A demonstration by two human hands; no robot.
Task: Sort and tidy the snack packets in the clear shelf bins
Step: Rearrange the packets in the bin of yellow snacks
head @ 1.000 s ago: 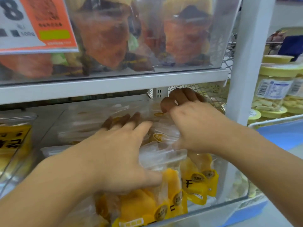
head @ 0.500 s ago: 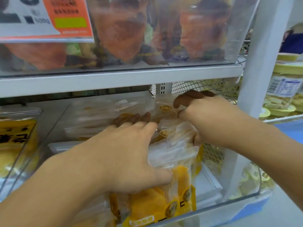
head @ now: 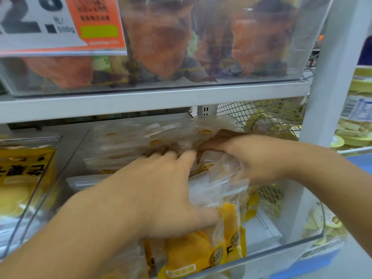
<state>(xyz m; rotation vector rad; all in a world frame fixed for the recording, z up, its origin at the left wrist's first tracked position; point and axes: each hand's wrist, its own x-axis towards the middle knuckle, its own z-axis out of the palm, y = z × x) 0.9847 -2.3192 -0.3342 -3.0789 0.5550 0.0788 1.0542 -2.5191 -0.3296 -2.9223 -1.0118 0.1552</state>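
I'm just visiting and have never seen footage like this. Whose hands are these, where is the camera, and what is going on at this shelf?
There is no machine here: a person wears a camera on the head, looking down at their own hands. Both reach into a clear bin on the lower shelf, filled with upright yellow mango packets. The left hand rests on the packet tops, thumb against the front packet. The right hand curls its fingers round packet tops further back. Above, another clear bin holds orange snack packets behind a price card. Lidded tubs stand at right.
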